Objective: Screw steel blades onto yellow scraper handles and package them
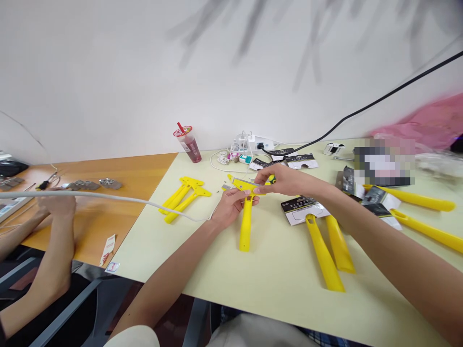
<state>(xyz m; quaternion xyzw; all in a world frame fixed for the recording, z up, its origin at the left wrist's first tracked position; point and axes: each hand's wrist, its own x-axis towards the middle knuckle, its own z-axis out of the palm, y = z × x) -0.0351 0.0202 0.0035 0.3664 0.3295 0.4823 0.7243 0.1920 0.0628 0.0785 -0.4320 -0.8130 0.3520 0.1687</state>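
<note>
A yellow scraper [246, 224] with a wide head is held between my two hands, its handle pointing toward me. My left hand [230, 206] is closed around the neck and left part of the head. With thumb and fingers, my right hand [272, 180] pinches the right end of the head. A grey blade strip shows along the head's far edge. Behind my right fingers a yellow-and-dark round end [272, 179] peeks out, mostly hidden. Left of my hands lie several yellow scrapers [188, 195]. Small metal bits [224, 187] lie just beyond my left hand.
Scrapers in black-and-white card packaging [304, 209] lie at the right. A drink cup [188, 144] and a power strip [249, 143] stand by the wall. A white cable [144, 200] crosses at the left. A co-worker's hands [56, 201] are at the orange table [144, 178].
</note>
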